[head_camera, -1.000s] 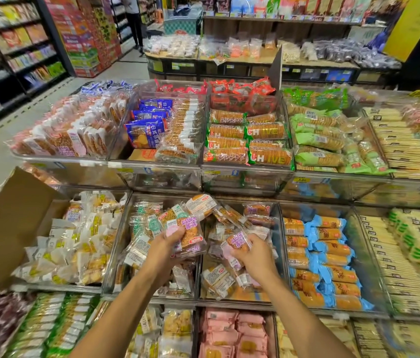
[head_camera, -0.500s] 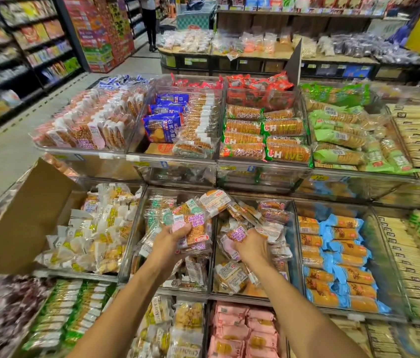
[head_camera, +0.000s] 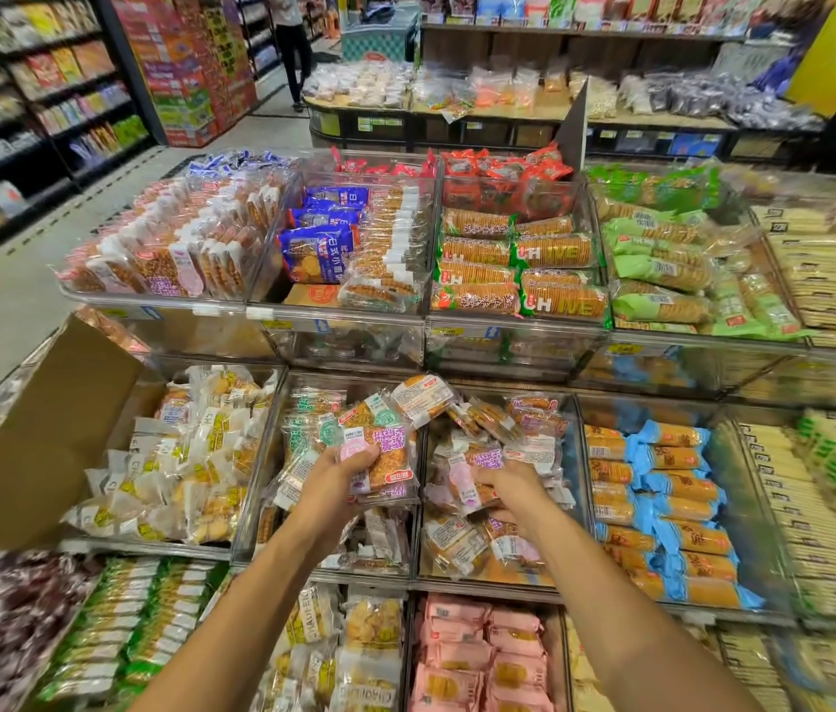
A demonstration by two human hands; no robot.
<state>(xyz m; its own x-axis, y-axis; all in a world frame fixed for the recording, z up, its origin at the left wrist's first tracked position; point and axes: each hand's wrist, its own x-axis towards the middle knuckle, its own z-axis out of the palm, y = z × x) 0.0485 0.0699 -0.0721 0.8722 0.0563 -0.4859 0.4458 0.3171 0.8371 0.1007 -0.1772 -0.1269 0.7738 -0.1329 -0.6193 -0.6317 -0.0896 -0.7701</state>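
Bottom tier, nearest: pink packets [head_camera: 477,655] lie in rows. Yellow-printed clear packets [head_camera: 354,639] sit just to their left, green packets [head_camera: 148,608] further left.

Middle tier: both arms reach in from below.
- Left hand [head_camera: 333,488]: fingers curled round the lower edge of a bundle of packets [head_camera: 387,454], thumb on the front face. The bundle fans upward, tilted, with purple and green labels showing. It is held over the centre-left bin [head_camera: 323,567], close to the divider [head_camera: 418,511] shared with the next bin.
- Right hand [head_camera: 513,493]: down inside the centre-right bin [head_camera: 487,583], fingers bent and pinching a pink-labelled packet [head_camera: 459,485] that lies on the loose packets [head_camera: 457,547] there. Fingertips partly hidden by the wrapper.
- Hands near each other, not touching.

Same tier, left: cardboard box [head_camera: 40,439] with a raised flap, white-and-yellow packets [head_camera: 184,470] heaped just right of the flap. Same tier, right: blue-wrapped biscuits [head_camera: 662,506] in stacked rows.

Upper tier, left to right: blue bags [head_camera: 323,238], orange cracker sleeves [head_camera: 523,264], green sleeves [head_camera: 662,269]. Red packets [head_camera: 508,177] lie behind the crackers.

Far: aisle floor [head_camera: 5,300], shelving [head_camera: 20,95] at left, a low display of bagged goods [head_camera: 457,89], and a person [head_camera: 292,43] standing in the aisle, cut off by the top edge
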